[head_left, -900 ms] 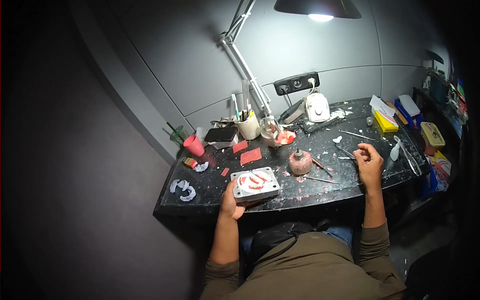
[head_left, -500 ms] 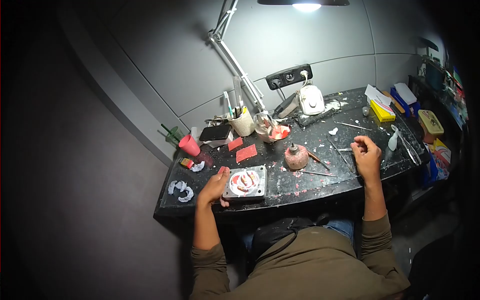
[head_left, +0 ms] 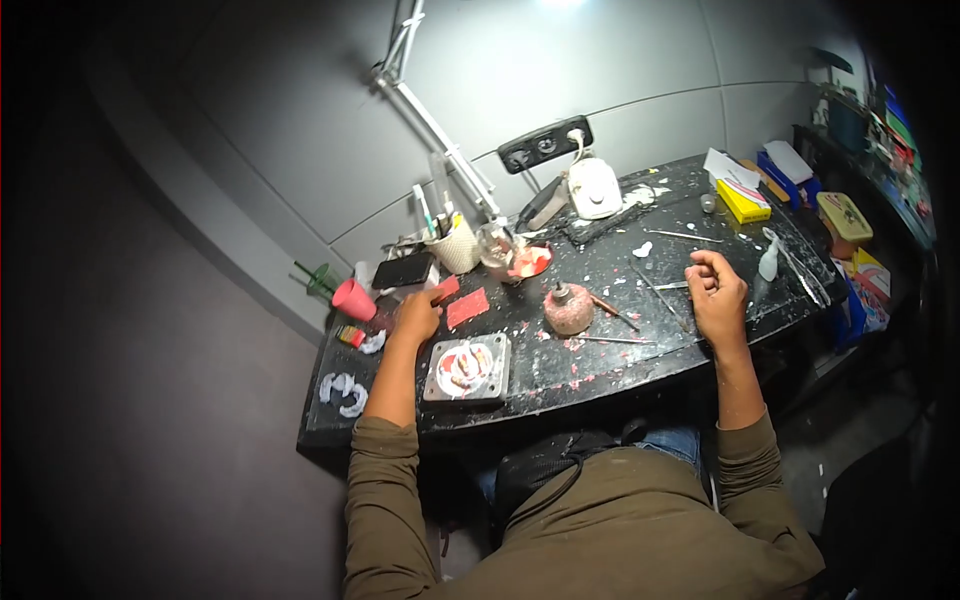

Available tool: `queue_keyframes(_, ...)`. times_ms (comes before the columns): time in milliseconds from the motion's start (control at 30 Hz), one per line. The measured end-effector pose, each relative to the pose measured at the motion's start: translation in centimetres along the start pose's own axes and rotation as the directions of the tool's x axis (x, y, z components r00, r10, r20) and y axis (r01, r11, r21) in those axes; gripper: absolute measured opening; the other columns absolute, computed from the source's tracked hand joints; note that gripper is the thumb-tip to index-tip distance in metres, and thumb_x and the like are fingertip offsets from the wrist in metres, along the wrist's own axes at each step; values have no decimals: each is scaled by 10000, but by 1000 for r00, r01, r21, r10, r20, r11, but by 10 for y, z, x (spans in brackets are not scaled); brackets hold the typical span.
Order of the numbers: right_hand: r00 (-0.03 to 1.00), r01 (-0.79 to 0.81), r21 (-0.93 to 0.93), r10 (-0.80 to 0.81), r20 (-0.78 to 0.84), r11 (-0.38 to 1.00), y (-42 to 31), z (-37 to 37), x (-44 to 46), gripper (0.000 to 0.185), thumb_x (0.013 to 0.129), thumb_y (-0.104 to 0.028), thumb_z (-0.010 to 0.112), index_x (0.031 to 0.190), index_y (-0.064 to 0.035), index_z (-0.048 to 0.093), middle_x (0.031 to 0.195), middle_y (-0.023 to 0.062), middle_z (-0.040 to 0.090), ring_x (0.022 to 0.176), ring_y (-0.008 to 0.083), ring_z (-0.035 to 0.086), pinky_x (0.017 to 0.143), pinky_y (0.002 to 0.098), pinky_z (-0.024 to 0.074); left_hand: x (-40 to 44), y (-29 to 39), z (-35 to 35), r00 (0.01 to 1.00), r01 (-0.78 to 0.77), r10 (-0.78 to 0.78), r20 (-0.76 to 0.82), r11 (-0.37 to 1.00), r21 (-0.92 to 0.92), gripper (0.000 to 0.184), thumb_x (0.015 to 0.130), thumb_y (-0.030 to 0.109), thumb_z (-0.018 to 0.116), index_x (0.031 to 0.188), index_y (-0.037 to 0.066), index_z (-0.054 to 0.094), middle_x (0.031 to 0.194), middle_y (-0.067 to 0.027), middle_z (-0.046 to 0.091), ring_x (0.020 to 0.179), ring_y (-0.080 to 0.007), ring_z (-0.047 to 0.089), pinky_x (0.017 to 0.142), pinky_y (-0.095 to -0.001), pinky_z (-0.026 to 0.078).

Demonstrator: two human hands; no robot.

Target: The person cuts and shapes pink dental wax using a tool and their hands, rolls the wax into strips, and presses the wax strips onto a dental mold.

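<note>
My left hand (head_left: pixel 418 316) is over the desk with its fingers stretched out, the tips at the smaller pink sheet (head_left: pixel 448 287). A larger pink sheet (head_left: pixel 467 308) lies just to its right. Below that hand, a square metal flask (head_left: pixel 496 385) rests flat near the desk's front edge, with white material and red arch shapes inside. My right hand (head_left: pixel 718 300) hovers over the right part of the desk, its fingers curled and thumb and index close together; anything between them is too small to make out. A thin metal tool (head_left: pixel 673 286) is beside its fingertips.
A pink-speckled bottle (head_left: pixel 568 310) stands mid-desk, near thin tools. Behind are a glass jar (head_left: pixel 496 250), a cup of brushes (head_left: pixel 457 248) and a white device (head_left: pixel 595 188). A pink cup (head_left: pixel 354 299) and white arch pieces (head_left: pixel 352 403) are left; a yellow box (head_left: pixel 743 203) is right.
My left hand has let go of the flask, now on the desk, and moved up to the smaller pink sheet. The view has shifted; my right hand keeps nearly the same curled pose.
</note>
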State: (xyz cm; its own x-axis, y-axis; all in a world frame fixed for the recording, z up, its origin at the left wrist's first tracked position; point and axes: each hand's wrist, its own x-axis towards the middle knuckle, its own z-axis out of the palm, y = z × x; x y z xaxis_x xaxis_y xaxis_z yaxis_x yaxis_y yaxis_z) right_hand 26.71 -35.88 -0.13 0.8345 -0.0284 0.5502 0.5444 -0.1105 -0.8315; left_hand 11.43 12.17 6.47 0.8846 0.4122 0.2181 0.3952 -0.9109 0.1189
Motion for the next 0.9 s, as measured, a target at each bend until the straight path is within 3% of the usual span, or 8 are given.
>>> queue_keyframes(133, 998, 68, -71, -69, -10, 995, -2, -1, -1, 214, 931, -19, 748, 1141, -2, 714, 843, 59, 732, 658, 65, 648, 609, 249, 513, 13, -16, 20, 996, 65, -67, -60, 997, -30, 293, 880, 178, 811, 1160, 92, 806, 1125, -215, 769, 1054, -412, 740, 943, -474, 574)
queue_keyframes(367, 998, 50, -72, -52, -21, 996, -4, 2, -1, 197, 941, -34, 747, 1134, -4, 721, 867, 61, 741, 675, 55, 645, 598, 242, 503, 2, -25, 7, 994, -64, 86, -60, 951, 303, 194, 956, 141, 673, 1080, 14, 749, 1038, -230, 755, 970, -446, 728, 854, -524, 577)
queue_keyframes(500, 998, 58, -6, -58, -40, 998, -16, 0, -3, 176, 946, -31, 739, 1120, -7, 725, 874, 65, 740, 687, 87, 661, 617, 258, 518, -28, -12, -17, 870, -241, 259, -420, 966, 98, 158, 1000, 109, 586, 1092, 16, 676, 1043, -215, 715, 957, -457, 700, 807, -533, 560)
queue_keyframes(600, 926, 352, -34, -354, -131, 935, -62, 0, -22, 130, 945, -22, 725, 1075, -13, 717, 882, 79, 731, 711, 151, 682, 669, 285, 542, -72, 48, -49, 671, -446, 423, -610, 886, 124, 147, 982, 42, 549, 1068, 11, 664, 1012, -176, 687, 820, -387, 705, 668, -502, 547)
queue_keyframes(667, 913, 384, 161, -400, 77, 909, -91, 4, -50, 260, 892, -58, 785, 1133, -16, 697, 1073, 125, 721, 770, 157, 675, 698, 294, 546, -106, 94, -59, 512, -646, 651, -561, 722, 249, 216, 834, -69, 573, 1017, -32, 682, 929, -181, 675, 714, -300, 661, 596, -428, 532)
queue_keyframes(733, 770, 438, 373, -555, 315, 818, -129, 17, -70, 601, 837, -183, 883, 1356, -21, 628, 1206, 168, 708, 964, 262, 716, 772, 377, 577, -150, 139, -49, 497, -783, 757, -424, 602, 156, 294, 821, -41, 624, 1110, -55, 679, 935, -165, 674, 694, -290, 631, 577, -402, 509)
queue_keyframes(800, 570, 488, 344, -592, 571, 802, -126, 23, -89, 628, 825, -134, 872, 1378, -6, 603, 1069, 188, 733, 914, 350, 743, 744, 425, 596, -185, 186, -52, 435, -882, 791, -431, 471, -24, 320, 828, 23, 666, 1137, -58, 666, 950, -147, 668, 761, -283, 669, 645, -384, 538)
queue_keyframes(900, 534, 472, 362, -588, 608, 804, -103, 18, -100, 584, 831, -87, 847, 1357, 5, 611, 961, 164, 738, 788, 338, 747, 653, 398, 584, -194, 201, -32, 467, -869, 734, -493, 485, -101, 293, 818, -18, 699, 1108, -44, 663, 885, -137, 667, 715, -297, 683, 591, -396, 535)
